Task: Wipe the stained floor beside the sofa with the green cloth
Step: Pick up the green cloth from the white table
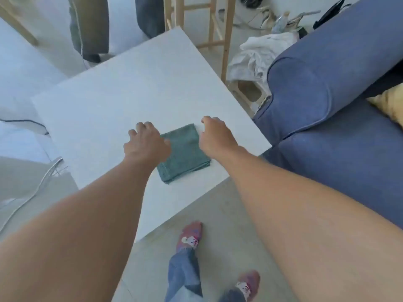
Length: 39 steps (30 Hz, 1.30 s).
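Near the table's sofa-side front corner: folded green cloth lies flat | left hand, right hand flank it, fingers curled, empty | pinch both side edges, lift whole so folds hold.

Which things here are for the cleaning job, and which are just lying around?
For the job:
green cloth
left hand
right hand
floor
sofa

Just lying around:
white table
wooden stool
crumpled white sheet
yellow cushion
cable

Soft bright daylight, slight blur
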Tool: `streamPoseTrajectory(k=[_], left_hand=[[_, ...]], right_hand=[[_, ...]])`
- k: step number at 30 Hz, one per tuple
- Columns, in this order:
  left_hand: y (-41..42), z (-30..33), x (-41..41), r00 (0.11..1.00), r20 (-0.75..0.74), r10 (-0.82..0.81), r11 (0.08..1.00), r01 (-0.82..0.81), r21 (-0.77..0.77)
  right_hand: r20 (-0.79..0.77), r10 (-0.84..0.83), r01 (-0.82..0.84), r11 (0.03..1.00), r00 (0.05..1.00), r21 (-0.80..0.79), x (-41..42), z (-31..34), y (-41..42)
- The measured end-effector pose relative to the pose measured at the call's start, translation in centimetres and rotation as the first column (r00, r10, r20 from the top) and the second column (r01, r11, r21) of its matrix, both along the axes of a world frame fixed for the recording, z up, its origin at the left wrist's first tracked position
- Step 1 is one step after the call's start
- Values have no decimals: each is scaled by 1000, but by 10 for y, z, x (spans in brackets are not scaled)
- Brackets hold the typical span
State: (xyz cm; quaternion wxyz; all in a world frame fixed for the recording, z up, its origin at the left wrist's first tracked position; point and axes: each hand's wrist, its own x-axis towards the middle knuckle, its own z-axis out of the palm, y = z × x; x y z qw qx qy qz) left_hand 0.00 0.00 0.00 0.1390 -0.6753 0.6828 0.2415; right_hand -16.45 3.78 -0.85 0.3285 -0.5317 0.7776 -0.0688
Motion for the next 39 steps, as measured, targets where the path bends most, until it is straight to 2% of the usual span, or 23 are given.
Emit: streamPoseTrajectory(k=[3, 5, 7, 9, 12, 15, 17, 19, 22, 26, 29, 34, 39], left_hand=[[-1, -54, 2, 994, 40, 100, 995, -101, 4], [4, -77, 1, 991, 12, 132, 989, -131, -71], [11, -88, -1, 982, -98, 159, 974, -172, -147], [20, -90, -4, 952, -260, 159, 962, -209, -178], [33, -75, -20, 832, -517, 201, 959, -275, -69], [37, -58, -58, 784, -608, 127, 987, -160, 0], [46, -54, -91, 774, -633, 12, 1000, -13, 2], [60, -56, -125, 749, -651, -123, 988, 157, -6], [99, -74, -182, 665, -679, -311, 905, 425, 1], [169, -121, -245, 599, -661, -453, 748, 659, 85], [223, -177, -287, 569, -620, -540, 632, 761, 147], [307, -327, -351, 439, -556, -706, 428, 890, 159], [346, -460, -414, 349, -505, -789, 315, 936, 156]], right_hand=[[-12, -103, 104, 994, 995, 28, 20, -54, -12], [-51, -137, 135, 990, 989, -34, 33, -80, -12], [-45, -188, 180, 974, 981, -136, 38, -93, -5], [28, -240, 240, 942, 970, -234, 35, -93, 8], [151, -262, 296, 908, 953, -297, 15, -81, 36], [293, -356, 435, 858, 887, -274, -28, -74, 73], [385, -434, 546, 798, 815, -256, -61, -76, 104], [408, -467, 591, 763, 784, -263, -88, -82, 137], [359, -528, 629, 721, 770, -290, -127, -103, 191], [295, -639, 696, 700, 710, -158, -167, -144, 279], [181, -712, 731, 677, 679, -80, -195, -195, 350], [80, -774, 777, 629, 629, -25, -236, -321, 444], [60, -821, 823, 564, 568, -65, -281, -450, 492]])
